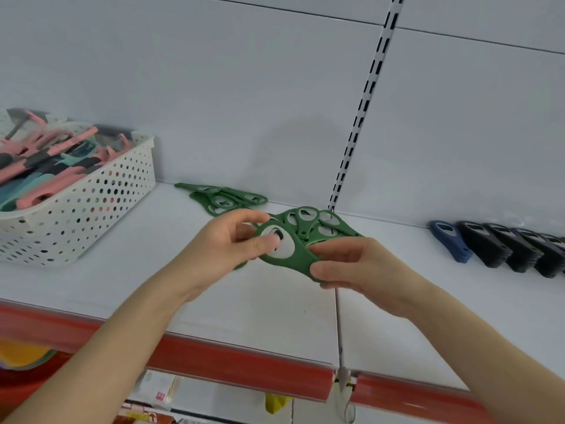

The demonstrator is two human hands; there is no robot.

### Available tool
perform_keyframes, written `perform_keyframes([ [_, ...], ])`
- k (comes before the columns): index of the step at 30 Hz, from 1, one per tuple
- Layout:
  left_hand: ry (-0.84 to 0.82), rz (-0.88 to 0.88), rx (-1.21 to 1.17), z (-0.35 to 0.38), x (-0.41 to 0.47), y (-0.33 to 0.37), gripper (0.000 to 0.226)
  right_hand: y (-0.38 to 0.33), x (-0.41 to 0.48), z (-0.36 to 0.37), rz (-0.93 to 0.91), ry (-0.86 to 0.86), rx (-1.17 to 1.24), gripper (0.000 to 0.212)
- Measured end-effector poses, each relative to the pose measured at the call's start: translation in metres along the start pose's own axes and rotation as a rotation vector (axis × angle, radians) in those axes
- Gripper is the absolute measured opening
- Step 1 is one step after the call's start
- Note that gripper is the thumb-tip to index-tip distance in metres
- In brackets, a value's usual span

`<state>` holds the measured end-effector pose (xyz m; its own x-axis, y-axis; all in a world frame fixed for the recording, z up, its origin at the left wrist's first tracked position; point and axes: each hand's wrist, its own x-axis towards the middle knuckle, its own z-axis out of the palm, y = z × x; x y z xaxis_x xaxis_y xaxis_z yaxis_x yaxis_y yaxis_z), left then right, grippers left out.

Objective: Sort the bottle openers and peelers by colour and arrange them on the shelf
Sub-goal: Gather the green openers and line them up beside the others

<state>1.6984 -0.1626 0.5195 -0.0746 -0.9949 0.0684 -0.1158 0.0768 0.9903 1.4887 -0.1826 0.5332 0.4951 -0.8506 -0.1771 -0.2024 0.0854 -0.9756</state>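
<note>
From my end, both hands are closed on the same piece: left hand (232,240) pinches the ring head of the front green opener (287,255) w/ thumb and fingertips, right hand (351,267) grips its handle end, held just above the shelf (275,307) near the middle. Behind it is a green fan (308,223) of more openers; can't tell if the right hand also holds those or they lie on the shelf. Risks, imo: the handle ends look bunched together, so pulling the front one free could drag the fan out of line or spill it. A loose pinch on the thin ring could also drop it toward the red rail (214,359) and off the edge. Around: a second green pile (223,198) sits further back-left, near the fan, so the two could get mixed. The white basket (91,215) at left holds unsorted pink/teal pieces (46,160). A blue opener (449,240) and dark row (501,243) are well apart on the right. Nothing blocks the spot.
</note>
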Motion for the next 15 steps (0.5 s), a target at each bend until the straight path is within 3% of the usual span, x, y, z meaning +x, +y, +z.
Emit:
perform_keyframes([
  [2, 0.060, -0.033, -0.154, 0.006, 0.002, 0.004, 0.040, -0.003, -0.002, 0.003, 0.121, -0.022, 0.230, 0.036],
  [6, 0.069, -0.140, -0.452, 0.025, 0.004, 0.007, 0.077, -0.004, -0.007, 0.014, 0.248, -0.072, 0.573, 0.045],
  [10, 0.039, -0.087, -0.832, 0.045, 0.003, 0.014, 0.052, -0.005, -0.009, 0.019, 0.266, -0.167, 0.776, 0.066],
  [13, 0.054, -0.007, -0.952, 0.050, 0.005, 0.017, 0.035, -0.011, -0.013, 0.018, 0.225, -0.141, 0.742, 0.050],
  [15, 0.064, -0.007, -0.988, 0.051, 0.007, 0.018, 0.027, -0.014, -0.019, 0.017, 0.155, -0.053, 0.588, 0.037],
])
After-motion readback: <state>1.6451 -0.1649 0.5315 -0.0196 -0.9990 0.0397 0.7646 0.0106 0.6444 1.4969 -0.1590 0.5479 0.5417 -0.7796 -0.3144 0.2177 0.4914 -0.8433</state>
